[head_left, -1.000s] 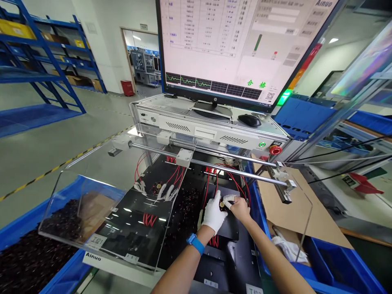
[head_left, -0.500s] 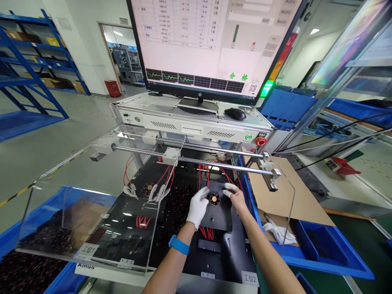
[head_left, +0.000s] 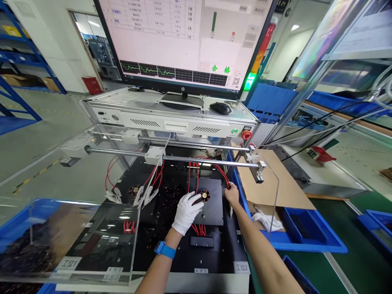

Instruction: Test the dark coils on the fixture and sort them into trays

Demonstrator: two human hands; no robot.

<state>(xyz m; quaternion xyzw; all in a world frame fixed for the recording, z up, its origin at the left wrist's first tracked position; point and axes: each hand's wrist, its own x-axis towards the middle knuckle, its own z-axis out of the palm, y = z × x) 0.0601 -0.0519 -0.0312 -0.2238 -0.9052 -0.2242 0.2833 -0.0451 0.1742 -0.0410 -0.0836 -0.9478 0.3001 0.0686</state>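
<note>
Left hand: our white-gloved left hand (head_left: 185, 210) is resting on the black square fixture plate (head_left: 211, 206), fingers spread loosely, thumb tip just beside the small round coil part with the brass centre (head_left: 204, 196); its grip is not closing on anything.
Right hand: our bare right hand (head_left: 232, 194) is sitting at the plate's right edge, by the red test leads (head_left: 221, 173); we cannot tell whether its grip is pinching a lead or just curled.
Part: the coil is lying on the plate, upright, between both hands.
Change: a second ago both hands were crowding over the coil; now they are parting, the right one pulling well clear, and the coil is standing free.
Meaning: we are judging the seating as done, with the part left in the station.
Surroundings: the clear acrylic guard (head_left: 101, 241) is hanging over the left station; the large monitor (head_left: 183, 36) is showing green characters.
</note>
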